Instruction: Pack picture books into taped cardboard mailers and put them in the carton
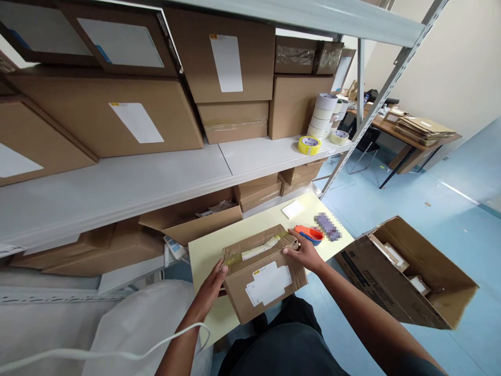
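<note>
Gripping a box (263, 272) at the frame's lower centre, left hand (213, 281) and right hand (306, 254) clamp its opposite ends.

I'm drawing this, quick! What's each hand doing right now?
Left hand: holding the left end of the cardboard box.
Right hand: holding the right end of the same cardboard box.

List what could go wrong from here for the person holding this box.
The box, gripped near its ends by the left hand and right hand, could slip if either grip loosens. The right hand might knock the nearby orange-and-blue tool. The white cable crossing the left forearm might snag.
</note>
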`<control>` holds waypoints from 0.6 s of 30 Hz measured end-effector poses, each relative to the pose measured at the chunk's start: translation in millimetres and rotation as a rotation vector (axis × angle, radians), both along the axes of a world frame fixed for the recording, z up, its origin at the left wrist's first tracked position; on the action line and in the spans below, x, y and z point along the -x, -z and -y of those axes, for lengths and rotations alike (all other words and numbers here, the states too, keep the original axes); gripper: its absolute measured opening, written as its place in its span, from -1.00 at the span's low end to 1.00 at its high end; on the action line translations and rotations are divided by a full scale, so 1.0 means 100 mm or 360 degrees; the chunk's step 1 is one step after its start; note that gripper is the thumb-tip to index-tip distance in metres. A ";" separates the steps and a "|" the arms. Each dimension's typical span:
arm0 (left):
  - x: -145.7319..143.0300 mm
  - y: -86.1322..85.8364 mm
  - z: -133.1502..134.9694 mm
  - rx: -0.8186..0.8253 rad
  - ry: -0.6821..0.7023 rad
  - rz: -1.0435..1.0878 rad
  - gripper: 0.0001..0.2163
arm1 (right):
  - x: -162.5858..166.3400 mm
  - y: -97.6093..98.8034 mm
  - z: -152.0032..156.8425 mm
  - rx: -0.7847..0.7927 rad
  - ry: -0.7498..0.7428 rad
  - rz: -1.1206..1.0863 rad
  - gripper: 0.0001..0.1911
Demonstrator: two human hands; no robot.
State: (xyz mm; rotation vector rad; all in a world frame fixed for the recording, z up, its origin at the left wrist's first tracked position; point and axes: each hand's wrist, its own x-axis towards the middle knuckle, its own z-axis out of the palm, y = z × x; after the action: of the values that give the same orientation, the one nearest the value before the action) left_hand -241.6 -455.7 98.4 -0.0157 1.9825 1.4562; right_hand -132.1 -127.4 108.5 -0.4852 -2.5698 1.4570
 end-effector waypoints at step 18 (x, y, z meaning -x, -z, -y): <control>-0.07 0.34 0.13 0.0186 -0.0176 -0.0013 -0.33 | 0.47 0.04 0.20 0.0010 -0.0104 -0.0070 -0.33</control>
State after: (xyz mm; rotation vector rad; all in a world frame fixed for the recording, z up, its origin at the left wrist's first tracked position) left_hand -234.1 -468.5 64.5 -0.1730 2.1003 1.4085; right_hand -178.7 -147.7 104.3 -0.3691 -2.5708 1.4794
